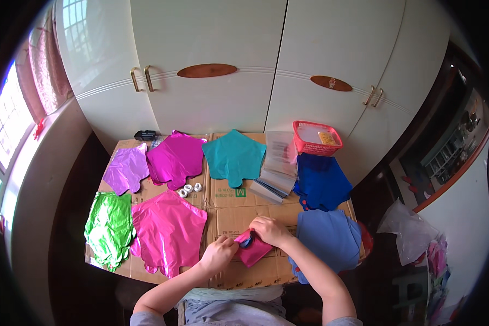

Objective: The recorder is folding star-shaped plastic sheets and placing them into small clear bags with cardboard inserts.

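Observation:
Both my hands meet over a small folded bundle of foil balloons (253,251), pink on the outside with a bit of blue showing, near the front of the cardboard work surface (231,209). My left hand (218,254) pinches its left end. My right hand (270,230) presses on its upper right side. To the left lies a flat pink foil balloon (168,228); to the right, a light blue stack (331,236).
Flat foil balloons lie spread about: green (110,228), lilac (126,169), magenta (175,158), teal (233,156), dark blue (320,180). A stack of clear sleeves (277,168), three small white rolls (190,189) and a red basket (316,138) stand behind. White cupboard doors (212,65) rise beyond.

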`<move>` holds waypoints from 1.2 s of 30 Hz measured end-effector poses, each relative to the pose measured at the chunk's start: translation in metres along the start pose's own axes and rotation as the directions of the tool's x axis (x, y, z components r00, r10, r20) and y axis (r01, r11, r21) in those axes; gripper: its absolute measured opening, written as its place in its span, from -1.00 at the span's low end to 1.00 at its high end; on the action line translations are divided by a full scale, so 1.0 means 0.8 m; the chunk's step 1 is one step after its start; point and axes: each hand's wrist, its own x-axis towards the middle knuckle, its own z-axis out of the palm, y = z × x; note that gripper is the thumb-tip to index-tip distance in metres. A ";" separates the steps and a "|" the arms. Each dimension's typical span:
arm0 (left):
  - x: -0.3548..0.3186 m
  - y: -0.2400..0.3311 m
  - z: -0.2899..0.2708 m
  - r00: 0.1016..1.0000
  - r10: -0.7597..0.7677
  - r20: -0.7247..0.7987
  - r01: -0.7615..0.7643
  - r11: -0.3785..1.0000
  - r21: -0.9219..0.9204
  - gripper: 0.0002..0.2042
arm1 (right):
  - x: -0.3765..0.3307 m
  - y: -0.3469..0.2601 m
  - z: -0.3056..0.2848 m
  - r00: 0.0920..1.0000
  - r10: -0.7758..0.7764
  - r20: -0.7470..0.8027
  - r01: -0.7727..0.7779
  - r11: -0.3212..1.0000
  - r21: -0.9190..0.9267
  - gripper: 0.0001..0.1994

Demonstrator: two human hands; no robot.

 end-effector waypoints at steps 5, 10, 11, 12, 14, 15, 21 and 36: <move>-0.003 0.002 0.008 0.998 0.053 0.030 -0.056 0.990 0.127 -0.90 | -0.004 -0.057 -0.001 0.995 0.006 -0.096 -0.033 0.961 -0.274 -0.77; -0.005 0.003 0.008 0.995 0.095 0.010 -0.095 0.981 0.171 -0.86 | -0.029 -0.069 0.019 0.992 -0.042 -0.122 -0.014 0.906 -0.424 -0.68; -0.005 0.004 0.009 0.994 0.111 0.009 -0.111 0.977 0.181 -0.84 | -0.031 -0.067 0.019 0.988 -0.062 -0.142 -0.005 0.905 -0.426 -0.70; -0.006 0.005 0.009 0.992 0.128 0.013 -0.128 0.973 0.193 -0.83 | -0.033 -0.065 0.021 0.983 -0.080 -0.166 0.002 0.905 -0.425 -0.71; -0.009 0.006 0.005 0.989 0.147 0.021 -0.149 0.966 0.213 -0.78 | -0.039 -0.060 0.029 0.979 -0.094 -0.181 0.012 0.914 -0.406 -0.74; -0.011 0.009 0.001 0.988 0.152 0.022 -0.153 0.964 0.217 -0.76 | -0.041 -0.058 0.030 0.978 -0.099 -0.186 0.017 0.916 -0.400 -0.76; -0.016 0.004 0.003 0.983 0.171 0.073 -0.183 0.956 0.230 -0.67 | -0.038 -0.059 0.034 0.977 -0.074 -0.201 -0.016 0.912 -0.410 -0.82; -0.024 0.013 -0.002 0.981 0.158 0.115 -0.182 0.954 0.238 -0.59 | -0.051 -0.076 0.010 0.996 0.000 0.094 0.022 0.972 -0.233 -0.41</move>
